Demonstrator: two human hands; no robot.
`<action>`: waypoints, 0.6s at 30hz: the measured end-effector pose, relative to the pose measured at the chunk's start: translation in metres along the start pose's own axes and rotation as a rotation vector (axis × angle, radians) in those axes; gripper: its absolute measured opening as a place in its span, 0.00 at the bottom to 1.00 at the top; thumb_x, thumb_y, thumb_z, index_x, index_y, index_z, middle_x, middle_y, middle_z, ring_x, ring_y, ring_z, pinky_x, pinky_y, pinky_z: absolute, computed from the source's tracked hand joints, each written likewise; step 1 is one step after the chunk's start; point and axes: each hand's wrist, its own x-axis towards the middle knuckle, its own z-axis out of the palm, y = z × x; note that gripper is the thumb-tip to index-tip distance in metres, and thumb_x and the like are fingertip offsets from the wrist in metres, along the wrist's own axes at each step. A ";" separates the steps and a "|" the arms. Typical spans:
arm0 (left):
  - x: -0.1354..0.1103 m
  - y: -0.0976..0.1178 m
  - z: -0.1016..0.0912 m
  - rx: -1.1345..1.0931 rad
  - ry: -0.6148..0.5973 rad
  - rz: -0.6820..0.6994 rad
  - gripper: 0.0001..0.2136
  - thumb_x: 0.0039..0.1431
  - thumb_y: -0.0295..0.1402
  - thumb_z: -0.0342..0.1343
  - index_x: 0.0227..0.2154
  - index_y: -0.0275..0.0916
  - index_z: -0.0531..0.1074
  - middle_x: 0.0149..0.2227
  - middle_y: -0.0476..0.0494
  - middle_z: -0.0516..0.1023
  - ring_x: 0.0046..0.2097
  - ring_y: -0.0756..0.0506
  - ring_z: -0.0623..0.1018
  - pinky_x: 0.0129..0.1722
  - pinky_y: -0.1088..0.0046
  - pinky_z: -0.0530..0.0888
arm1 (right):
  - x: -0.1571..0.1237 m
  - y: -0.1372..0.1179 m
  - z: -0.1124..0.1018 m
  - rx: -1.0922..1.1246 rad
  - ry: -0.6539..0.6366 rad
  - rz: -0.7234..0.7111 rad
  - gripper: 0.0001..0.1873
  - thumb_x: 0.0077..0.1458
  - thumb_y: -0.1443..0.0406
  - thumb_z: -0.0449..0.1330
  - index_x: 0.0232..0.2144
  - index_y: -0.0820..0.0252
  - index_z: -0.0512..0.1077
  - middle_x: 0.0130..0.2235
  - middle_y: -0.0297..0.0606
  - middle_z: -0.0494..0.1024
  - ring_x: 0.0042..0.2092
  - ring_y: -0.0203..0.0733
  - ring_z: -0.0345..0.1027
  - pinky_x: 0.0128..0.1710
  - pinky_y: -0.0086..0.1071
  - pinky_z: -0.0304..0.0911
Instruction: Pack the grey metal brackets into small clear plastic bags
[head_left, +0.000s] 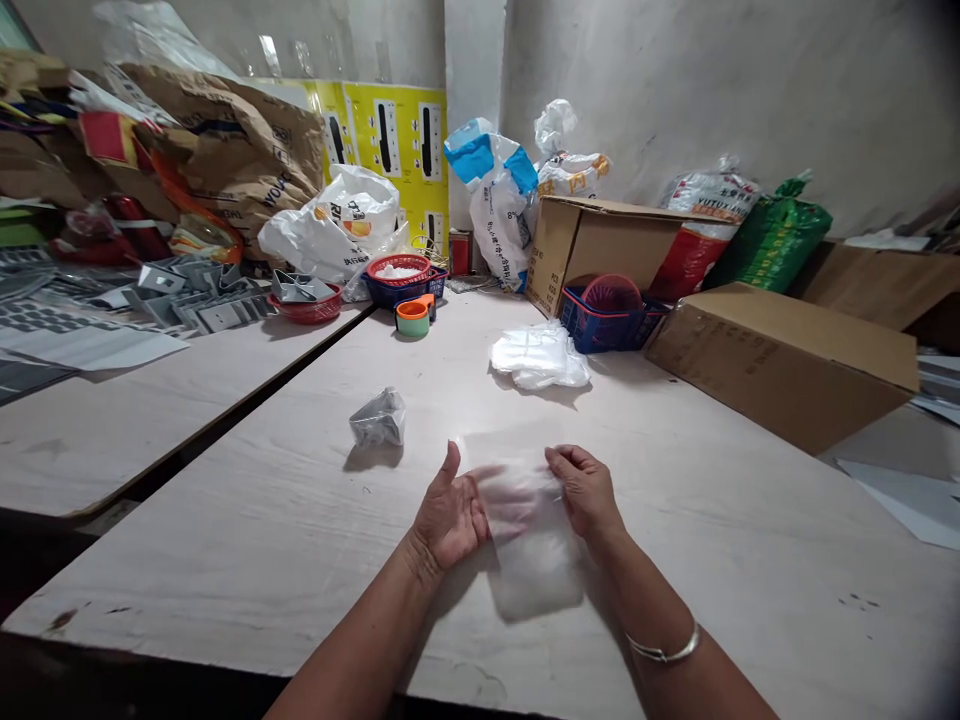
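Observation:
A clear plastic bag hangs upright between my hands, above the front middle of the table. My right hand pinches its right edge near the top. My left hand is turned palm up at the bag's left side, thumb raised and fingers stretched out. Those fingers show blurred through the plastic; whether they are inside the bag or behind it I cannot tell. Beyond my left hand a grey folded piece in clear plastic sits on the table. A stack of clear plastic bags lies farther back.
Grey bent pieces are heaped at the left, past a gap between tables. Near the wall stand a red basket, a tape roll in an orange holder and a blue basket. A cardboard box bounds the right side.

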 end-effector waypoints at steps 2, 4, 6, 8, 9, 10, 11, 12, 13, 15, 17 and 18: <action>0.000 -0.005 0.001 0.118 0.060 0.059 0.33 0.51 0.55 0.51 0.48 0.29 0.63 0.43 0.25 0.74 0.43 0.33 0.76 0.42 0.54 0.71 | 0.002 0.000 -0.001 0.043 0.060 0.008 0.15 0.34 0.57 0.68 0.21 0.60 0.68 0.20 0.27 0.66 0.23 0.30 0.57 0.23 0.26 0.56; 0.001 -0.010 0.002 0.271 0.125 0.104 0.25 0.50 0.46 0.58 0.44 0.31 0.65 0.41 0.28 0.75 0.39 0.35 0.78 0.40 0.56 0.72 | 0.004 0.001 -0.002 0.084 0.102 0.041 0.17 0.34 0.57 0.68 0.22 0.59 0.68 0.21 0.26 0.66 0.23 0.30 0.57 0.23 0.27 0.57; 0.002 -0.016 0.001 0.398 0.196 0.117 0.20 0.45 0.37 0.64 0.38 0.32 0.66 0.38 0.31 0.76 0.34 0.38 0.79 0.35 0.59 0.74 | 0.008 0.004 -0.003 0.101 0.134 0.057 0.17 0.34 0.56 0.68 0.23 0.58 0.67 0.22 0.26 0.66 0.24 0.31 0.58 0.23 0.27 0.59; 0.005 -0.020 0.001 0.464 0.261 0.102 0.19 0.39 0.32 0.67 0.34 0.33 0.66 0.33 0.36 0.77 0.29 0.41 0.78 0.29 0.63 0.75 | 0.012 0.009 -0.005 0.081 0.149 0.043 0.17 0.35 0.55 0.68 0.23 0.58 0.66 0.22 0.26 0.67 0.24 0.32 0.59 0.23 0.28 0.60; 0.006 -0.021 0.001 0.476 0.288 0.101 0.20 0.37 0.31 0.68 0.33 0.33 0.66 0.30 0.38 0.77 0.27 0.42 0.78 0.27 0.64 0.75 | 0.014 0.011 -0.006 0.061 0.147 0.031 0.17 0.35 0.55 0.67 0.23 0.58 0.66 0.22 0.26 0.67 0.24 0.32 0.59 0.24 0.28 0.60; 0.007 -0.022 0.001 0.478 0.313 0.107 0.20 0.36 0.30 0.68 0.33 0.34 0.66 0.28 0.41 0.77 0.25 0.43 0.77 0.25 0.65 0.75 | 0.016 0.013 -0.008 0.038 0.145 0.020 0.17 0.36 0.55 0.67 0.23 0.58 0.66 0.23 0.26 0.67 0.24 0.32 0.59 0.24 0.28 0.60; 0.008 -0.022 0.001 0.477 0.344 0.124 0.20 0.36 0.30 0.68 0.32 0.34 0.65 0.26 0.43 0.76 0.24 0.43 0.77 0.23 0.66 0.75 | 0.018 0.014 -0.010 0.007 0.145 0.010 0.17 0.37 0.54 0.66 0.24 0.58 0.66 0.23 0.27 0.67 0.25 0.32 0.59 0.24 0.28 0.60; 0.009 -0.021 0.000 0.475 0.381 0.152 0.20 0.36 0.30 0.68 0.32 0.34 0.65 0.24 0.44 0.76 0.24 0.43 0.77 0.22 0.67 0.74 | 0.019 0.015 -0.012 -0.034 0.146 0.000 0.17 0.39 0.54 0.66 0.24 0.58 0.67 0.23 0.27 0.67 0.25 0.32 0.59 0.25 0.28 0.60; 0.010 -0.020 -0.001 0.469 0.422 0.193 0.20 0.36 0.30 0.68 0.30 0.34 0.65 0.23 0.45 0.75 0.23 0.44 0.76 0.21 0.68 0.74 | 0.020 0.015 -0.013 -0.086 0.152 -0.020 0.17 0.40 0.53 0.65 0.25 0.58 0.67 0.24 0.28 0.67 0.25 0.32 0.59 0.25 0.28 0.59; 0.012 -0.015 -0.003 0.446 0.510 0.285 0.18 0.35 0.30 0.68 0.28 0.34 0.64 0.23 0.46 0.75 0.23 0.45 0.76 0.20 0.69 0.75 | 0.017 0.011 -0.016 -0.215 0.172 -0.111 0.17 0.43 0.52 0.63 0.29 0.58 0.68 0.27 0.30 0.69 0.28 0.34 0.61 0.26 0.28 0.61; 0.013 -0.011 -0.006 0.413 0.585 0.350 0.18 0.36 0.30 0.68 0.28 0.34 0.64 0.23 0.46 0.75 0.23 0.46 0.76 0.20 0.70 0.75 | 0.010 0.005 -0.015 -0.364 0.158 -0.269 0.18 0.47 0.52 0.61 0.35 0.57 0.68 0.34 0.35 0.71 0.35 0.38 0.65 0.32 0.30 0.63; 0.013 -0.009 -0.007 0.394 0.611 0.372 0.18 0.36 0.30 0.68 0.27 0.34 0.64 0.23 0.46 0.75 0.23 0.46 0.76 0.19 0.71 0.75 | 0.006 0.001 -0.013 -0.439 0.123 -0.359 0.18 0.48 0.53 0.60 0.38 0.57 0.68 0.38 0.37 0.71 0.40 0.40 0.65 0.36 0.32 0.64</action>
